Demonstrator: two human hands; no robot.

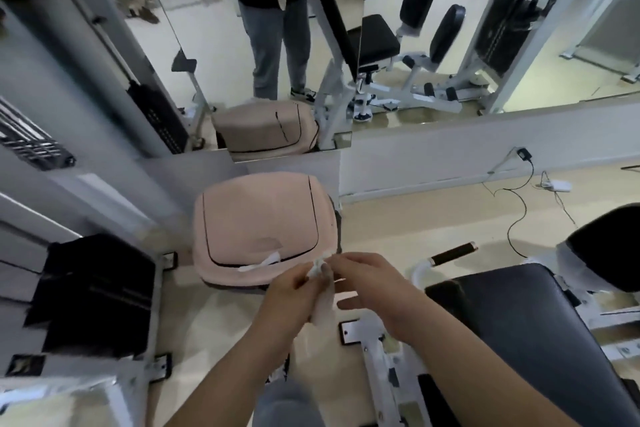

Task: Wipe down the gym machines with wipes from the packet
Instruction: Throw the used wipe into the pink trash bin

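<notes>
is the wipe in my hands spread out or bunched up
Bunched up: the wipe hangs as a narrow crumpled strip from the left hand, and the right hand pinches its top end.

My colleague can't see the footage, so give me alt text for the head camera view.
The left hand and right hand hold a white wipe between them, near a pink lidded bin on the floor. A black padded bench is at right; a wall mirror ahead reflects the person and other machines.
</notes>
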